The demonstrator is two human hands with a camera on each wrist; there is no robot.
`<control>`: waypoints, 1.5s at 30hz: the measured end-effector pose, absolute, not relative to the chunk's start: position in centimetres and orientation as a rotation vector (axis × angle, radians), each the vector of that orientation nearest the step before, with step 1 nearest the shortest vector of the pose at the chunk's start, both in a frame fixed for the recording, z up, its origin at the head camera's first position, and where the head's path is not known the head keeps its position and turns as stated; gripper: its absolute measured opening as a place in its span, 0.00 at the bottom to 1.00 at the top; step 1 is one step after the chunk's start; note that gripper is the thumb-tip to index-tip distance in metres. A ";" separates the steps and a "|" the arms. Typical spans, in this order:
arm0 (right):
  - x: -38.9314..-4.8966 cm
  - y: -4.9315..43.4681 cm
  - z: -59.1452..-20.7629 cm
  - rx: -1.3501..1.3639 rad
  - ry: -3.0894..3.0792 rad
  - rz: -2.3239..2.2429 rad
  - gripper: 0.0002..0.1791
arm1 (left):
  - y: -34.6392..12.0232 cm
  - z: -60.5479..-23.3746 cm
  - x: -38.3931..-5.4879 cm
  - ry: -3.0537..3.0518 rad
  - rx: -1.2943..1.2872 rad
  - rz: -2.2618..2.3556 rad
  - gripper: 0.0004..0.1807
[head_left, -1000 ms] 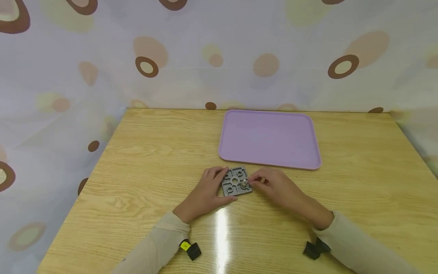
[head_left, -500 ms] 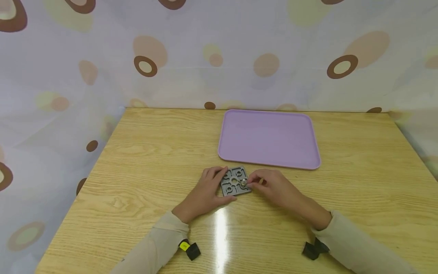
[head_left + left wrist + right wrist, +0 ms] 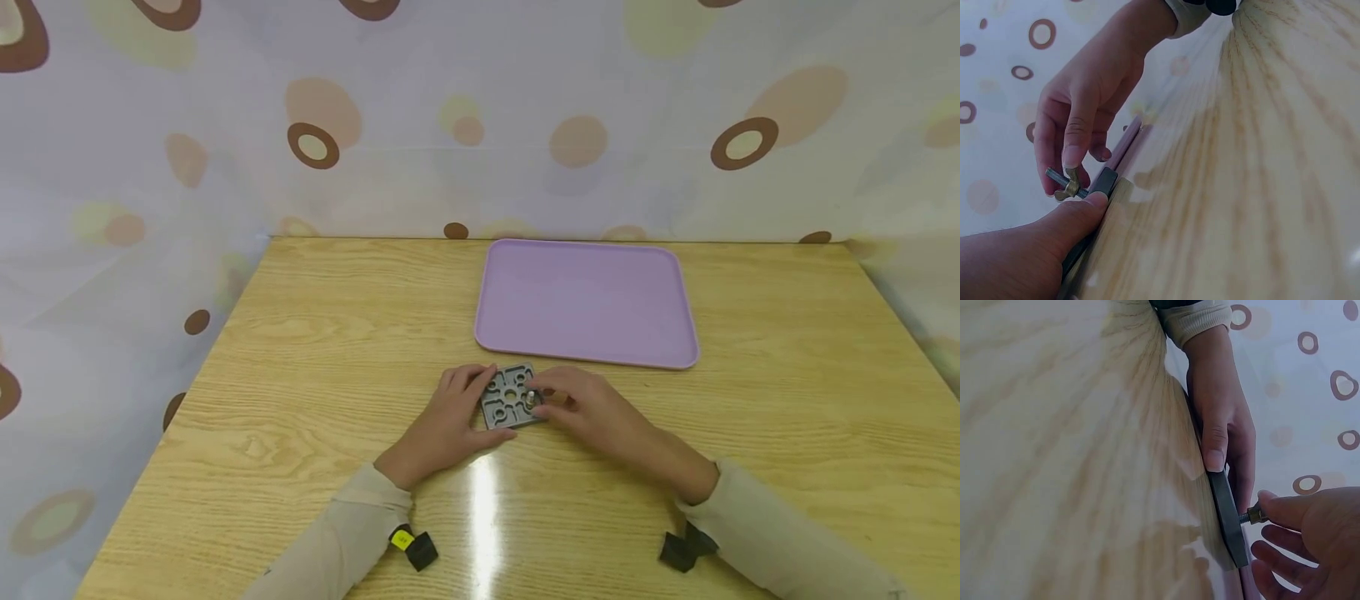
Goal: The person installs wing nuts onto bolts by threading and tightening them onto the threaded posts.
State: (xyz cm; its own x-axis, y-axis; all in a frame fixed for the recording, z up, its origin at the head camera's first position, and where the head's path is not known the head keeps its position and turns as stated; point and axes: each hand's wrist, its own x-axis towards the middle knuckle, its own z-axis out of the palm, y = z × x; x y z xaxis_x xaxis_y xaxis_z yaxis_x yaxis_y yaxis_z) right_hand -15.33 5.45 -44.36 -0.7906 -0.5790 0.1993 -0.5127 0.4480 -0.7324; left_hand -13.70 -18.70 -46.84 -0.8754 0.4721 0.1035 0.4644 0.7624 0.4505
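A square grey metal plate (image 3: 510, 397) with slots and holes lies on the table, its thin edge (image 3: 1225, 512) visible in the right wrist view. My left hand (image 3: 447, 421) grips it from the left, thumb on the near edge and fingers on the far one. A threaded bolt (image 3: 1055, 177) sticks up from the plate's right part, with a brass-coloured wing nut (image 3: 1072, 187) on its shank. Thumb and forefinger of my right hand (image 3: 592, 408) pinch around the wing nut, the thumb touching one wing; the other fingers are loosely bent.
Behind the plate a lilac tray (image 3: 585, 304) lies on the wooden table (image 3: 360, 325). Patterned cloth (image 3: 420, 108) hangs behind the table and at its sides. A black strap device (image 3: 422, 550) sits at each wrist.
My right thumb and forefinger have spread a little and shifted left around the wing nut. My left hand and the plate keep their places.
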 end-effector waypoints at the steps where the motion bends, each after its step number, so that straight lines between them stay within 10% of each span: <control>1: -15.3 5.4 -44.3 -0.982 2.603 -1.270 0.17 | -18.7 -46.8 -13.7 2.934 0.780 0.746 0.51; 45: -16.0 6.1 -43.7 -0.958 2.596 -1.213 0.03 | -18.7 -46.8 -13.6 2.933 0.785 0.786 0.50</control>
State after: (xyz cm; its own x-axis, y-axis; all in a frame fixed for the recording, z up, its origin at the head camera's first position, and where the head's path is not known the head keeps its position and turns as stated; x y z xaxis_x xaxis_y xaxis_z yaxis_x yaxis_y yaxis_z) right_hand -16.01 6.05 -43.68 -0.7924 -0.5911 0.1506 -0.4949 0.4786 -0.7252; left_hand -13.63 -18.74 -46.77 -0.8748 0.4693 0.1203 0.4665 0.7492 0.4701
